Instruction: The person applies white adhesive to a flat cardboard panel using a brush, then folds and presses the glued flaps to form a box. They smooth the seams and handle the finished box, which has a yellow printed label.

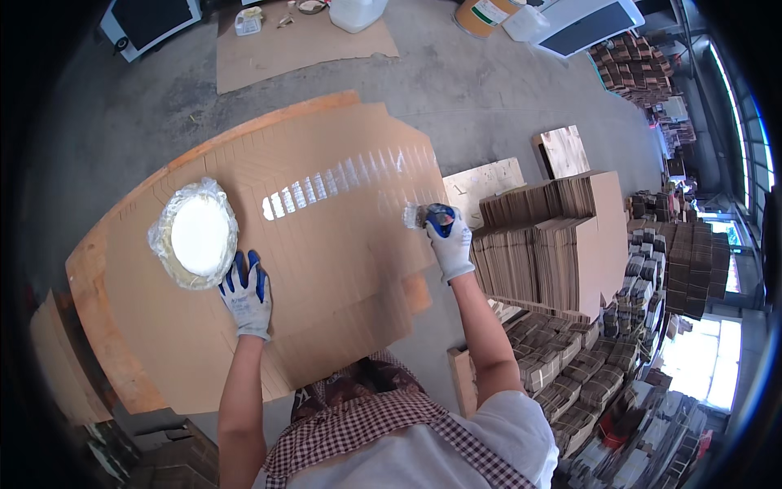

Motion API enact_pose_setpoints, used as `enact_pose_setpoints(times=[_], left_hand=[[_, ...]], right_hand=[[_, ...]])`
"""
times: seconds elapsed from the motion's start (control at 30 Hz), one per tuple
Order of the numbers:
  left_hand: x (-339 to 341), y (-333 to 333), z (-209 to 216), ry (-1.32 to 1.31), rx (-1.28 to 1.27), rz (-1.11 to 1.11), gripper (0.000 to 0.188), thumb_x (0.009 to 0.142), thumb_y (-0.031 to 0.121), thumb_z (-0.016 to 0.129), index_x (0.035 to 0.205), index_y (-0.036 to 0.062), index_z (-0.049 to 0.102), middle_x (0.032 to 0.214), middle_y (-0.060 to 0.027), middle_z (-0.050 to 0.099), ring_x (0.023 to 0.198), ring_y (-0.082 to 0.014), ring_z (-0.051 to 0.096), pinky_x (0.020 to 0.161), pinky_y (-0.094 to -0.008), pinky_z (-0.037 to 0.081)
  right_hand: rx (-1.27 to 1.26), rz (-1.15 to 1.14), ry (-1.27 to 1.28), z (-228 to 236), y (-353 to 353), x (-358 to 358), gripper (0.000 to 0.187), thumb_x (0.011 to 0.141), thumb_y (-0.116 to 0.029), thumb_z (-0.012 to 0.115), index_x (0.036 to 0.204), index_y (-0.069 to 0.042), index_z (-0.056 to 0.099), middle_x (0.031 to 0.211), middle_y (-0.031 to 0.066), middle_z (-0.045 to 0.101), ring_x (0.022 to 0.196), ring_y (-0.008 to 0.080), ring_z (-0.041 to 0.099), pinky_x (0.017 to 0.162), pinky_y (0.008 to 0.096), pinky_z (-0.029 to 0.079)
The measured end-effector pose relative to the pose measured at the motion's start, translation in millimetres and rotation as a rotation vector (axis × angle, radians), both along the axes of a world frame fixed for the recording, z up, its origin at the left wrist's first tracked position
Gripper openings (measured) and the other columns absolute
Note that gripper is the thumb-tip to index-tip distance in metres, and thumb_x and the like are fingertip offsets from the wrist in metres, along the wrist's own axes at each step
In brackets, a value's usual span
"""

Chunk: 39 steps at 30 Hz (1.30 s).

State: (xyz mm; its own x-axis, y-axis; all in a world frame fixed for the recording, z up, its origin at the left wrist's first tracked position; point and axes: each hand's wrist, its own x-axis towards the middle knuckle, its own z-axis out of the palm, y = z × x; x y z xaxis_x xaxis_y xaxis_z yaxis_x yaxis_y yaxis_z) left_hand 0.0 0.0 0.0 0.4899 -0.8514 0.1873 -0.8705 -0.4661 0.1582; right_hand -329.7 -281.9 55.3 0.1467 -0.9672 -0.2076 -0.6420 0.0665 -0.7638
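Holding dark tool (420,215) | hands (450,244): gloved | drum (470,23) label (489,11): green-white

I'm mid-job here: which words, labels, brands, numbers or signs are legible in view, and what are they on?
None can be quoted:
Left hand: print on the glove's back, too small to read.
Tan drum: green-and-white label, too small to read.
Pale board on the floor: dark marks, too unclear to read.
Cardboard sheet: white stripes, not lettering.
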Motion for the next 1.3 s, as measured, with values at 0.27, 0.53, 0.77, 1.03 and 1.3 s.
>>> enact_pose_setpoints(times=[0.27,0.53,0.77,1.03,1.3], left_hand=[[-0.4,4.0,-1.7,0.009,-0.017,0.02,0.047,0.097,0.026,0.058,0.144,0.021,0.055,0.148,-0.0116,0.05,0.133,-0.034,0.046,0.114,-0.0549,0.029],[6.7,10.3,1.8,0.048,-0.038,0.06,0.047,0.094,0.03,0.062,0.14,0.0225,0.059,0.147,-0.011,0.05,0.13,-0.0356,0.047,0.11,-0.0539,0.034],[6.4,10.0,6.6,0.102,-0.06,0.053,0.047,0.094,0.032,0.06,0.14,0.0227,0.059,0.144,-0.0114,0.051,0.131,-0.0351,0.046,0.109,-0.0551,0.034],[11.0,12.9,0.0,0.074,-0.086,0.043,0.046,0.094,0.033,0.06,0.139,0.0232,0.058,0.138,-0.0093,0.055,0.127,-0.0349,0.048,0.103,-0.0566,0.039],[9.4,15.0,-1.2,0.126,-0.074,0.033,0.051,0.092,0.033,0.061,0.142,0.0217,0.057,0.145,-0.0119,0.05,0.133,-0.0357,0.044,0.106,-0.0559,0.036]], right_hand=[[-0.016,-0.092,-0.646,14.6,4.6,-7.9,0.028,0.085,0.005,0.069,0.112,0.001,0.061,0.098,0.0095,0.068,0.088,0.0174,0.068,0.081,0.0291,0.059],[0.319,-0.092,-0.855,51.5,82.4,166.7,0.019,0.089,-0.002,0.072,0.104,-0.002,0.06,0.091,0.0086,0.067,0.074,0.0183,0.069,0.065,0.0319,0.06],[0.235,-0.013,-0.593,41.1,83.6,267.4,0.02,0.088,-0.008,0.074,0.101,-0.003,0.059,0.091,0.0068,0.067,0.072,0.013,0.065,0.059,0.0275,0.053],[-0.127,0.273,-0.225,27.3,74.4,292.9,0.023,0.085,-0.015,0.074,0.095,-0.002,0.058,0.086,0.0128,0.064,0.078,0.0288,0.061,0.074,0.0389,0.05],[-0.211,0.422,-0.03,43.8,76.4,313.0,0.029,0.084,-0.018,0.076,0.101,-0.002,0.059,0.098,0.0158,0.064,0.087,0.032,0.062,0.081,0.0402,0.051]])
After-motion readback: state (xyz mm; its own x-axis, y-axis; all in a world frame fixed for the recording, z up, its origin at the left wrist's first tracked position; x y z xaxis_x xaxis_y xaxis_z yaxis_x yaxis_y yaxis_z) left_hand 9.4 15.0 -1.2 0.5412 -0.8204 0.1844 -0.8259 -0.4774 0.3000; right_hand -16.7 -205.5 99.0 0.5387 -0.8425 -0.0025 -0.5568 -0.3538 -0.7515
